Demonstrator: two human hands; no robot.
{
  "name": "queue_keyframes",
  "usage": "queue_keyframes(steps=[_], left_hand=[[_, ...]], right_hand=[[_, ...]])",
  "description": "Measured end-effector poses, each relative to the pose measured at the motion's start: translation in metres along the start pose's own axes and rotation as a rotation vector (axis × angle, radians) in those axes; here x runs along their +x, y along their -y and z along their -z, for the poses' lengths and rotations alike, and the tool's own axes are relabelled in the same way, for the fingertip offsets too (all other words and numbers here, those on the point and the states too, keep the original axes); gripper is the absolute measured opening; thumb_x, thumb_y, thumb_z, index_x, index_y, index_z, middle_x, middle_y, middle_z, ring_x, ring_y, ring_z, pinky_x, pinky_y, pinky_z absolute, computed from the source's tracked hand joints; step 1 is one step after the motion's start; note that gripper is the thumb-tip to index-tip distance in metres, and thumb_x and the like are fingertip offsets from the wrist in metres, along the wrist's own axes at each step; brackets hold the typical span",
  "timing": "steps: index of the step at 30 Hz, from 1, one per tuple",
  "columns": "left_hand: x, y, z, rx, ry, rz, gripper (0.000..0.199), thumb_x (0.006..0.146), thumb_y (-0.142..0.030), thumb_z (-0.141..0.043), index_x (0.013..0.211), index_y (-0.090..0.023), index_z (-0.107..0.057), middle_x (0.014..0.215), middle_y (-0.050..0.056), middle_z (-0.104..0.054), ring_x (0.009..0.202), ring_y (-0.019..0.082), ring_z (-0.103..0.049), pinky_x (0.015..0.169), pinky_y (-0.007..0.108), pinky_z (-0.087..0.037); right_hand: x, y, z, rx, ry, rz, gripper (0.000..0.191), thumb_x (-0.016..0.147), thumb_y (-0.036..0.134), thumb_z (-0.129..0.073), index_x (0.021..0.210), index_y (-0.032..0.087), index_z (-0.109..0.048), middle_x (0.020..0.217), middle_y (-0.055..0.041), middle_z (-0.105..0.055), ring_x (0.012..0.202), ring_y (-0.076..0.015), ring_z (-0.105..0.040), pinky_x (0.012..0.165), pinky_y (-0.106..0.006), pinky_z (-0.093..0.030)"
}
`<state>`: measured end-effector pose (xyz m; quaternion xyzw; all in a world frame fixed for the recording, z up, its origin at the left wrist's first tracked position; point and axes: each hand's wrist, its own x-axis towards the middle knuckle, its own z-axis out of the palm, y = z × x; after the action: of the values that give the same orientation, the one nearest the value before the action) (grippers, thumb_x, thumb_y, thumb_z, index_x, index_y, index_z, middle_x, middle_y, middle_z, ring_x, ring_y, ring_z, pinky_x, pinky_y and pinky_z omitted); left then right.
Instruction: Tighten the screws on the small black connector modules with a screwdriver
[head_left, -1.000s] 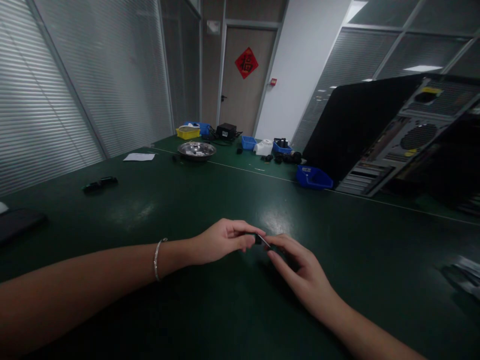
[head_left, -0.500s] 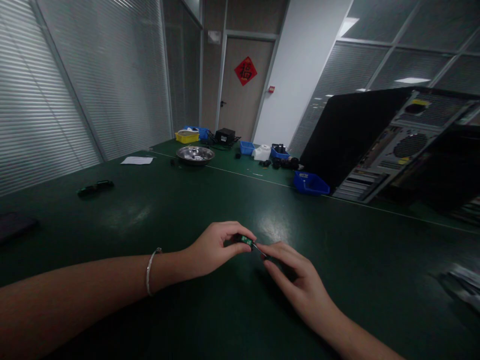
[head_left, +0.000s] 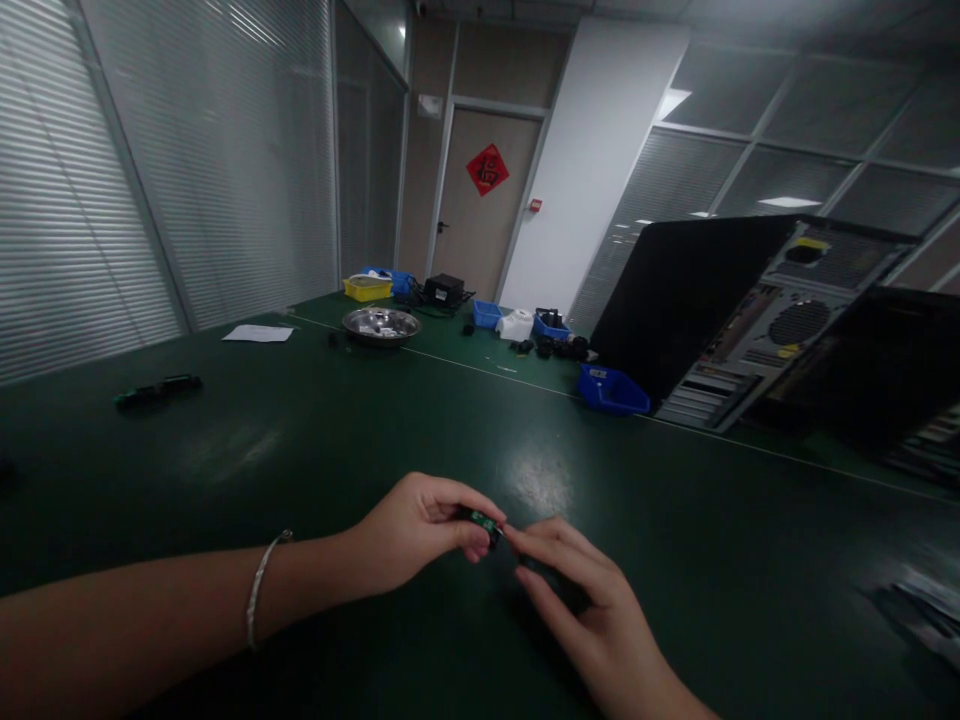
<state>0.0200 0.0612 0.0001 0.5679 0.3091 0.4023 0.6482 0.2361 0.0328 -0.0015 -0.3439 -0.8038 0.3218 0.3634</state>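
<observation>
Between the thumb and fingers of my left hand [head_left: 416, 530] is a small green circuit board [head_left: 484, 521] with a dark part at its lower end, held a little above the table. My right hand [head_left: 581, 585] is closed around a small screwdriver, mostly hidden by the fingers. A short bit of its metal shaft shows at the right end of the board, near the index fingertip. Whether the tip touches the board I cannot tell. The hands are close together, fingertips almost meeting.
On the green table [head_left: 315, 440] lies another board-like strip [head_left: 159, 391] at left, near a white paper [head_left: 258, 333]. Farther back are a metal bowl [head_left: 381, 327], a yellow bin [head_left: 367, 288] and a blue bin [head_left: 612, 389]. A computer case [head_left: 690, 300] stands at right.
The view has tilted up, so both hands appear lower. The screwdriver shaft, clearly visible before, is now mostly hidden. My left thumb and fingers are bent more around the board.
</observation>
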Motion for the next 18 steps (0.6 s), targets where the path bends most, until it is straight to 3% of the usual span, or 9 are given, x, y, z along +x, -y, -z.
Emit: queue_keyframes(steps=[18], left_hand=[[0.0001,-0.0024,0.0004,-0.039,0.043,0.043,0.021,0.076,-0.016,-0.072,0.097,-0.013,-0.071,0.081,0.002,-0.069,0.068,0.011,-0.063,0.068,0.027,-0.049]], right_hand=[[0.0012,-0.0038,-0.0005,0.009,0.000,0.002,0.037,0.091,0.014,-0.055,0.123,0.032,-0.061,0.103,-0.0046,-0.063,0.094,-0.0191,-0.063,0.080,-0.029,-0.051]])
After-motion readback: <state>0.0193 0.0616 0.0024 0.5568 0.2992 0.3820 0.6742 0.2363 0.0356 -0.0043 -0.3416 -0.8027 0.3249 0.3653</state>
